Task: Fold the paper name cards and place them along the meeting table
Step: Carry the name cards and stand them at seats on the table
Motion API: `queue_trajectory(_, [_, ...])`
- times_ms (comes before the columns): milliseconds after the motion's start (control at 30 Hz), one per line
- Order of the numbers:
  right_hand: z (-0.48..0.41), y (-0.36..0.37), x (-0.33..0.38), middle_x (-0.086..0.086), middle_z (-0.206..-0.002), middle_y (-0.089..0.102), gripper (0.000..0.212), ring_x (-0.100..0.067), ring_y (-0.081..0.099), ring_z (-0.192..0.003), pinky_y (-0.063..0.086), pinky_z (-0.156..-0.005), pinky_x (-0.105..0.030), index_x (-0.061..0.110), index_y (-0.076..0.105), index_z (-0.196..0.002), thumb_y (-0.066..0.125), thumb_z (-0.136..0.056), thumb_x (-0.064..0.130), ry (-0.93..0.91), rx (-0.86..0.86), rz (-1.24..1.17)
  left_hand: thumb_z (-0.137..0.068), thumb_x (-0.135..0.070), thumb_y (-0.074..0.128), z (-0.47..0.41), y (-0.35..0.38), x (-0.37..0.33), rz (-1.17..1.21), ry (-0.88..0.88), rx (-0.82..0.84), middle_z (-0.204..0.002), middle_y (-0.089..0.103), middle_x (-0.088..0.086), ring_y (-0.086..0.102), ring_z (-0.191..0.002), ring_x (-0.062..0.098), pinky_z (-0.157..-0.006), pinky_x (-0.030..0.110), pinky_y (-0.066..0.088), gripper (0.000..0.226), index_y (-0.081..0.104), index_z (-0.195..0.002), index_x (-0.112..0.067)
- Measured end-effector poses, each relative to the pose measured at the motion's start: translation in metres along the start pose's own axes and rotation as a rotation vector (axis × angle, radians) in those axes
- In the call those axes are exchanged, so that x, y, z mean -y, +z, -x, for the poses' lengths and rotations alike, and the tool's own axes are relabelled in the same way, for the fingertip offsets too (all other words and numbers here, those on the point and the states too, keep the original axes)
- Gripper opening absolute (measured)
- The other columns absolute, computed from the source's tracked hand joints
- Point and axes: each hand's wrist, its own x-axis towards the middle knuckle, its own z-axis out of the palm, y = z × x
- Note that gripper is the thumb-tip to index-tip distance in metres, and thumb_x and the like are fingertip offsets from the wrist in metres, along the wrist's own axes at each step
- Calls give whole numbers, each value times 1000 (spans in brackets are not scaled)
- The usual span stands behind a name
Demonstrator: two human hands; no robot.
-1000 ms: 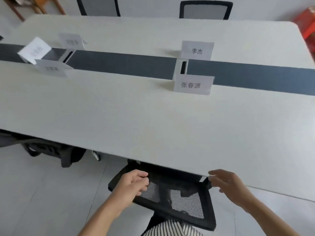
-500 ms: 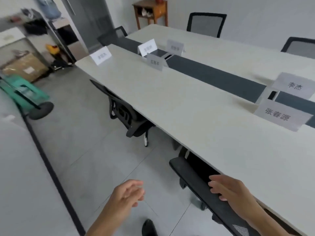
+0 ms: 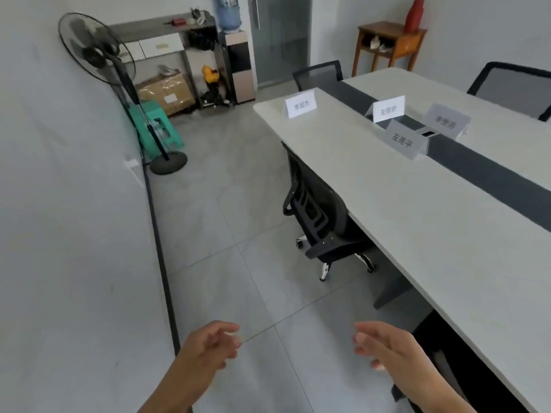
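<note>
End card "李国杰", near card "左亮平", mid card & far card txt blurred

Grey tiled floor, pale wall at left, black standing fan beside green stool, cardboard box, water dispenser, wooden side table

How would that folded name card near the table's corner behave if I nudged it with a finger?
The name card looks like thin folded paper, so it is probably very light and would likely slide or tip over. Standing as a tent on the smooth table, it could flatten if pinched hard.
</note>
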Motion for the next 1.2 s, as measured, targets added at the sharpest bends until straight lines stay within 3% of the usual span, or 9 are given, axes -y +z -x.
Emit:
queue_trajectory(133, [-47, 25, 32, 4, -88, 78, 13, -9, 73, -81, 55, -71, -30, 23, 68, -100, 64, -89, 18, -8, 21, 23, -88, -15, 65, -33, -28, -1, 60, -53, 20, -89, 75, 10, 70, -83, 23, -72, 30, 52, 11, 68, -99, -16])
queue_trajectory(233, [-96, 35, 55, 5, -87, 78, 13, -8, 73, -80, 55, -69, -28, 25, 68, -99, 64, -89, 18, -14, 53, 48, -76, -29, 66, -72, -48, -7, 86, -91, 14, -89, 75, 8, 71, -82, 20, -72, 29, 53, 27, 67, -100, -17])
queue_trajectory(400, [-189, 44, 88, 5, -85, 78, 14, -8, 73, -79, 52, -66, -26, 19, 69, -102, 64, -89, 16, -1, 61, 39, -76, -30, 66, -147, -86, -32, 98, -105, -32, -89, 76, 7, 71, -83, 20, -72, 29, 54, 27, 67, -100, -18])
queue_trajectory(500, [-256, 53, 125, 6, -82, 77, 15, -8, 72, -78, 51, -65, -25, 17, 69, -103, 64, -89, 16, 3, 91, 31, -86, -19, 65, -199, -114, -62, 104, -102, -66, -87, 75, 7, 71, -82, 20, -71, 29, 53, 15, 67, -101, -16])
queue_trajectory(633, [-339, 69, 192, 3, -75, 76, 15, -7, 70, -71, 50, -67, -29, 12, 69, -103, 63, -89, 13, -40, 152, 33, -69, -32, 63, -264, -153, -112, 126, -65, -104, -86, 76, 4, 71, -81, 19, -70, 27, 54, 34, 68, -99, -18])
queue_trajectory(900, [-484, 107, 286, 3, -91, 77, 17, -8, 71, -83, 52, -71, -25, 22, 68, -107, 63, -91, 22, -79, 195, 69, -67, -33, 62, -394, -212, -152, 188, -135, -87, -87, 77, 2, 71, -82, 17, -72, 27, 54, 37, 67, -101, -19])
queue_trajectory(1067, [-581, 141, 322, -1, -85, 77, 15, -16, 72, -83, 51, -69, -27, 18, 69, -104, 63, -90, 16, -20, 111, 65, -90, -18, 62, -511, -284, -171, 179, -122, -104, -87, 76, 4, 71, -86, 21, -73, 27, 55, 14, 66, -103, -17])
queue_trajectory(1200, [-646, 163, 371, -5, -79, 77, 13, -23, 72, -83, 53, -69, -34, 15, 70, -100, 64, -89, 13, 6, 15, 21, -91, -15, 60, -597, -348, -214, 110, -56, -89, -87, 77, -1, 72, -83, 18, -73, 27, 54, 13, 67, -101, -19])
